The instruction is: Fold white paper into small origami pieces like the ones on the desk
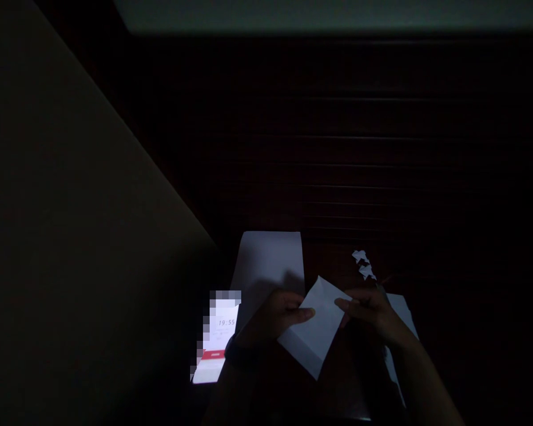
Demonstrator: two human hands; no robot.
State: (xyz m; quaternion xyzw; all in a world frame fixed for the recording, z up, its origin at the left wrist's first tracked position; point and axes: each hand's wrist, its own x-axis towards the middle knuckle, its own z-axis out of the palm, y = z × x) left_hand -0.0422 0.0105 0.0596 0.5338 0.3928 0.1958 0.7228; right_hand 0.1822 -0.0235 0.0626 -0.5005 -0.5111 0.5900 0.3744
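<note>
A white sheet of paper (318,328) is held up between my two hands, turned with one corner upward and one pointing down toward me. My left hand (284,313) pinches its left side, thumb on the front face. On the right side, my right hand (366,310) grips near the corner with the thumb on top. A faint crease runs across the lower part of the paper. The fingers behind it are mostly hidden. A dark band circles my left wrist.
The scene is dim. A lit screen (215,340) reading 19:55 glows at the left. Behind my left hand lies a white stack or sheet of paper (270,254). Small folded paper pieces (363,265) lie beyond my right hand, and more white paper (402,310) sits beside my right forearm.
</note>
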